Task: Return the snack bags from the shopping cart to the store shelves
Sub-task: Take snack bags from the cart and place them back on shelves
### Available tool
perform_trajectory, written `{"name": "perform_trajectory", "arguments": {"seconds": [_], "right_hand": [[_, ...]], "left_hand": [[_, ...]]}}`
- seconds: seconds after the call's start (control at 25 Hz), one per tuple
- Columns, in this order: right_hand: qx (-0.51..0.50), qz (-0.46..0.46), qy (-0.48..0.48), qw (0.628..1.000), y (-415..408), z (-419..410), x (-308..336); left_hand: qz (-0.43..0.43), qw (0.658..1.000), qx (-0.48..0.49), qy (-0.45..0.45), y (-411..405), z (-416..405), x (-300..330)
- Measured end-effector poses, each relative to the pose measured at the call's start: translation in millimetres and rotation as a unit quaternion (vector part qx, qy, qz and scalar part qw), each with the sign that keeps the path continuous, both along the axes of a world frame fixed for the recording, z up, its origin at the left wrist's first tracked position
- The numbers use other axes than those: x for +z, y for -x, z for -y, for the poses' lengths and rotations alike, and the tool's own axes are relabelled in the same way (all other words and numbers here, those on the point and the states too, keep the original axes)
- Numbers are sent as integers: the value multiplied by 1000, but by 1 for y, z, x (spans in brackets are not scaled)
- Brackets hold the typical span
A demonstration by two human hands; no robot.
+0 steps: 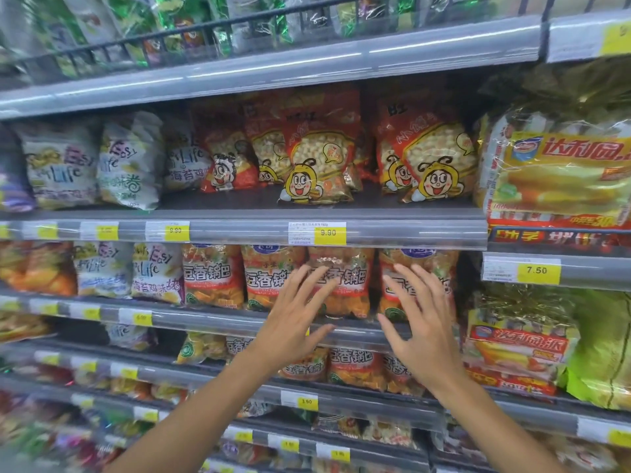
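Both my hands are raised in front of the store shelves, fingers spread and holding nothing. My left hand (293, 319) and my right hand (418, 322) flank an orange snack bag (345, 285) that stands upright on the middle shelf (205, 320) in a row of like orange bags (211, 274). Neither hand clearly touches the bag. On the shelf above stand red bags with a bee cartoon (317, 158). The shopping cart is out of view.
White "Easy Life" bags (102, 162) fill the left of the upper shelf. Large yellow cake packs (560, 172) sit at the right. Price rails (327, 232) with yellow tags edge every shelf. More orange bags (355, 367) lie one shelf lower.
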State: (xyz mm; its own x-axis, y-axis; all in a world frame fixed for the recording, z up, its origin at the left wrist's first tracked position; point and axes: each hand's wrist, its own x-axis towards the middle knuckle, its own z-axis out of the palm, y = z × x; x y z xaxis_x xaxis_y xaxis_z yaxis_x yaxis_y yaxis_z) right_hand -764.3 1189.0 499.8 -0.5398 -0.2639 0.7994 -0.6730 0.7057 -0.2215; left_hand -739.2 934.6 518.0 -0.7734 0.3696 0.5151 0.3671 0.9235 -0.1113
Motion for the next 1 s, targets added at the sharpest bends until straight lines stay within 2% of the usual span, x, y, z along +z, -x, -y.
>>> {"name": "perform_trajectory", "arguments": {"seconds": [0.16,0.44,0.8,1.0], "right_hand": [[148,78,-27,986,-9,41,-5],[259,179,-159,936,-39,173,-6],[395,222,-278,847,-130,405,1],[454,210,-328,801,-197,520,-17]], "left_hand": [[30,999,21,3,-38,40,-9],[108,980,163,-46,-137,166,-22],[140,920,359,-74,-325,356,-47],[179,857,472,-104,-439,420,-64]]}}
